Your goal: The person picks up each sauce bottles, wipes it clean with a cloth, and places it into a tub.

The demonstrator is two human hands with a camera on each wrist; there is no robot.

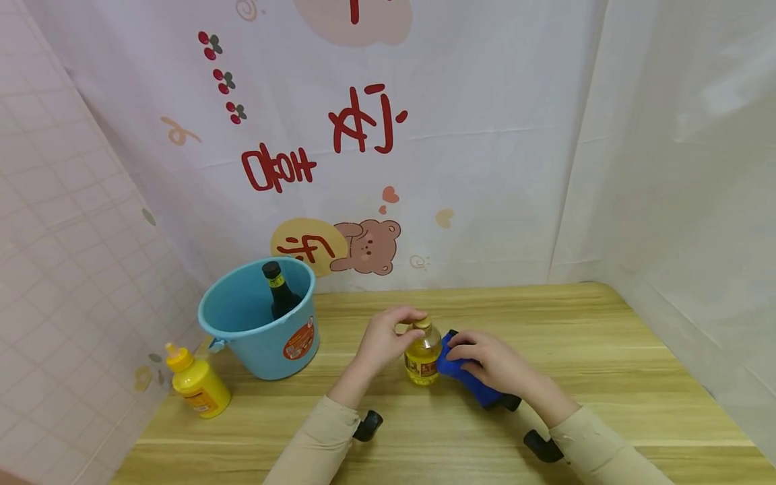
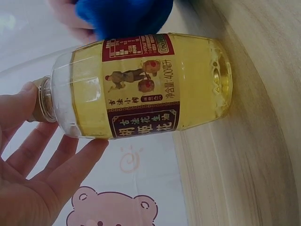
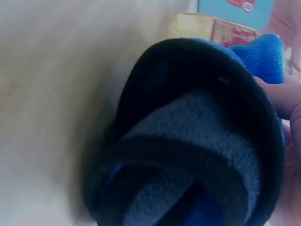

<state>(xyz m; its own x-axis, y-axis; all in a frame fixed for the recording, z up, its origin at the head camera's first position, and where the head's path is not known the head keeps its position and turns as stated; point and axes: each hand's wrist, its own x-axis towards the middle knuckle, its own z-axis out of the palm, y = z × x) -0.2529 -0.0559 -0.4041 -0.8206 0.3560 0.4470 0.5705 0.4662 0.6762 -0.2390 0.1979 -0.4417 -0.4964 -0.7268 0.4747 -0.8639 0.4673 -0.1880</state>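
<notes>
A small clear bottle of yellow cooking oil [image 1: 422, 362] stands on the table, its Chinese label facing the left wrist view. My left hand [image 1: 388, 337] grips the bottle's gold cap [image 2: 43, 100] between thumb and fingers, with other fingers along the shoulder. To the right, my right hand [image 1: 494, 360] holds a blue cloth [image 1: 469, 378] with a dark edge. The cloth is bunched and folded, and its grey inner side [image 3: 193, 117] shows in the right wrist view. Its left end is against or very close to the bottle's side; I cannot tell which.
A light blue bucket [image 1: 261, 343] stands at the left with a dark bottle [image 1: 281, 293] inside. Left of it, a yellow squeeze bottle [image 1: 203, 387] stands near the table's left edge. A printed white curtain [image 1: 485, 168] hangs behind the wooden table [image 1: 606, 377].
</notes>
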